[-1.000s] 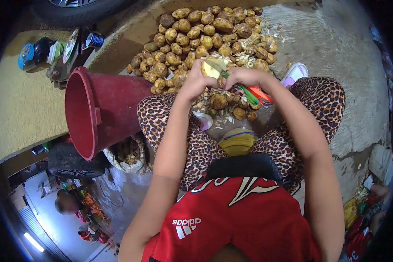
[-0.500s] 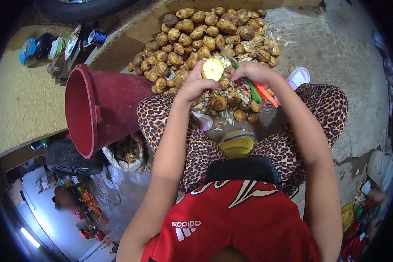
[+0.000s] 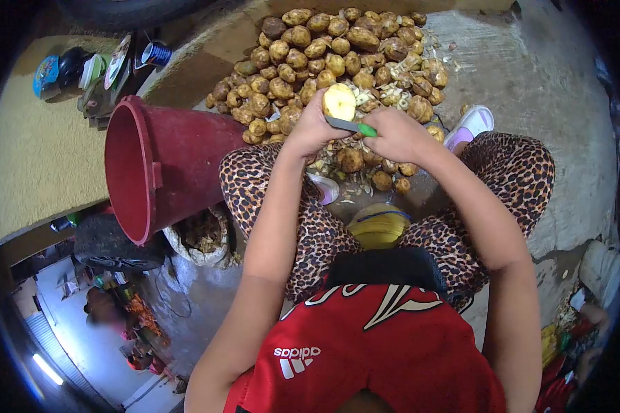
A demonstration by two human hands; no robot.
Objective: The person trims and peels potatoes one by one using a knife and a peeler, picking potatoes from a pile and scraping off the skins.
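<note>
Fingers of the left hand point(image 3: 312, 129) are clamping a peeled potato point(image 3: 339, 102) along its left side, with the thumb lying below it; the potato is sitting at the fingertips, its pale face showing. The right hand point(image 3: 396, 135) is closing its fingers around the green handle of a knife point(image 3: 342, 124), whose blade is crossing just under the potato's lower edge, near the left thumb. Whether the blade is touching the flesh, I cannot tell. Beyond the hands, a heap of unpeeled potatoes point(image 3: 300, 56) is lying on the floor point(image 3: 506, 65). A red bucket point(image 3: 193, 162) is resting tipped on its side, left of the legs, and a yellow container point(image 3: 379, 230) is standing between them.
</note>
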